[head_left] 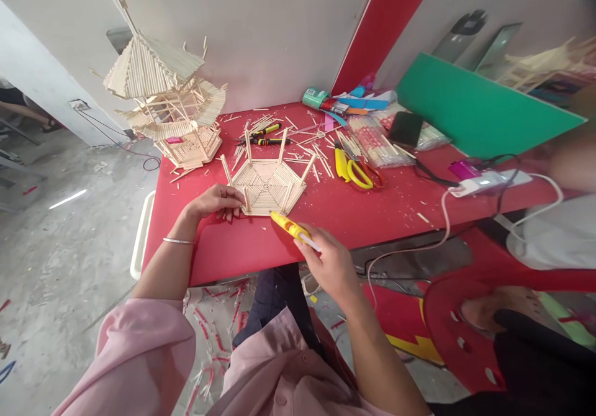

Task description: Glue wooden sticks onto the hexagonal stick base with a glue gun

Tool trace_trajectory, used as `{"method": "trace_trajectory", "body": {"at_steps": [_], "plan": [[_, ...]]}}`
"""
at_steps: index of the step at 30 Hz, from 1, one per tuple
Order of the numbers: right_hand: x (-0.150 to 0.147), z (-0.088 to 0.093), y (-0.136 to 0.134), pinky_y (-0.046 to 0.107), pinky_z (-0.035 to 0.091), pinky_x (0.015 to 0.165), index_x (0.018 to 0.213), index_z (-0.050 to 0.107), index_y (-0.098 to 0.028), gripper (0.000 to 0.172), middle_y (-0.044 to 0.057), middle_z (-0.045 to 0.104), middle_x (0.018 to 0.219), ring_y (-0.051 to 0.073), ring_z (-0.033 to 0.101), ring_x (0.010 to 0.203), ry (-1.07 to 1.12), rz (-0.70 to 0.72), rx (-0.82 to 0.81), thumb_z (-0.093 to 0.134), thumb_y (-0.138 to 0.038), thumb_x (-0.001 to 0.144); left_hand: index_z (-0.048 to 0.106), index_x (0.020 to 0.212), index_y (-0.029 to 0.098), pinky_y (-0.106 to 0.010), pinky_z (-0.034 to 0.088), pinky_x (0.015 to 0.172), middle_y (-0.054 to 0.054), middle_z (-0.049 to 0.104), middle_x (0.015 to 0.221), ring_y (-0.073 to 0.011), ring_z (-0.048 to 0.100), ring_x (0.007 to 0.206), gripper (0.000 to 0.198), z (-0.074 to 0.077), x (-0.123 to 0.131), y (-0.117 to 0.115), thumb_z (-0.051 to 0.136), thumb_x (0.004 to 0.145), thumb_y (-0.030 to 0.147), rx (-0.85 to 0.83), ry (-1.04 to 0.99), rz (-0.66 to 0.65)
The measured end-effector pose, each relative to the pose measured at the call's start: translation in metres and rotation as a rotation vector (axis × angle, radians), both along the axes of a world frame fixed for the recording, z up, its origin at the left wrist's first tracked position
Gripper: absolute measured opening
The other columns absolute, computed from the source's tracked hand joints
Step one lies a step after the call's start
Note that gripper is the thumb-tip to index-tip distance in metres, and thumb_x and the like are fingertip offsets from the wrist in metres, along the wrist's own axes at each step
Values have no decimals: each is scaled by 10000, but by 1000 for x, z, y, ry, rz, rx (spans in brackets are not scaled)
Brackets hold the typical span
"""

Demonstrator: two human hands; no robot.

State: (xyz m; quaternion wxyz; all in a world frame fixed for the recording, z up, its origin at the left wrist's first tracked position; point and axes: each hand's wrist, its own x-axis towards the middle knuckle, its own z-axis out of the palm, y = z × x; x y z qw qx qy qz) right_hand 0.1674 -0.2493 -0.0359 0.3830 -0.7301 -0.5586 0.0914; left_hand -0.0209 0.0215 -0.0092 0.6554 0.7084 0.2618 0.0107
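Note:
A flat hexagonal base of wooden sticks (266, 185) lies on the red table, with short stick posts standing at its corners. My left hand (218, 202) has its fingers closed at the base's left front corner, against the edge. Held in my right hand (328, 257) is a yellow glue gun (289, 225) with a white glue stick at its rear. Its tip is at the front edge of the base. Behind on the left stands a tiered pavilion made of the same sticks (156, 71).
Pliers (267, 141), yellow scissors (352, 169) and loose sticks lie behind the base. Farther right are bagged sticks (372, 143), a black phone-like object (406, 129), a green board (479, 108) and a power strip (491, 183) with cables. A person sits at the right.

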Motion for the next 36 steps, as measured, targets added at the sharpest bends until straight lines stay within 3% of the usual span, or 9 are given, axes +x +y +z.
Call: {"method": "trace_trajectory", "body": {"at_steps": [3,7,9,12,19,24,28,36], "plan": [[14,-3,-9,345,554,816,1131,721,-210,395,119,771,1065,254,728,950,67,-78,13,524,-505,957,731,855,89,-149,379,369,-75,740,696,-98,632,465,265,1,0,-1,767,759,333,9,12,2],[34,-5,-10,337,528,735,1057,723,-194,502,104,775,878,241,712,767,182,-379,-1,528,-630,904,739,848,93,-155,397,390,-62,724,661,-93,622,467,267,0,0,-1,774,760,342,25,20,-6],[41,-5,-3,336,519,732,1028,706,-196,518,98,767,858,236,704,755,256,-461,0,500,-653,900,740,841,95,-159,410,403,-58,718,650,-95,622,469,276,1,1,-1,783,755,354,28,25,-4],[48,-5,13,331,507,720,1004,696,-199,531,100,760,865,236,694,761,303,-439,-6,485,-671,886,740,848,94,-163,412,409,-61,718,656,-96,622,470,300,1,1,-1,791,753,374,27,40,4],[54,-9,32,329,472,711,1067,713,-194,571,118,755,847,256,682,793,160,-464,-73,437,-667,905,746,878,87,-169,417,413,-57,701,626,-109,633,477,309,0,1,0,778,772,375,31,56,3],[56,-11,31,318,474,690,1060,719,-202,569,102,754,817,242,676,752,174,-402,-64,455,-678,894,746,877,87,-166,433,422,-59,706,633,-104,631,479,308,-1,1,1,776,780,378,34,57,-8],[57,-10,25,322,489,695,1020,718,-201,559,104,758,833,237,685,747,229,-434,-44,464,-680,886,743,865,87,-172,451,433,-60,707,632,-104,628,474,305,-1,1,0,781,774,375,34,56,0],[47,-2,5,321,503,692,988,692,-200,510,77,763,808,231,711,733,399,-322,-107,531,-667,860,740,833,100,-166,447,418,-54,710,628,-102,625,467,297,0,2,-1,788,765,385,38,73,24]]}}
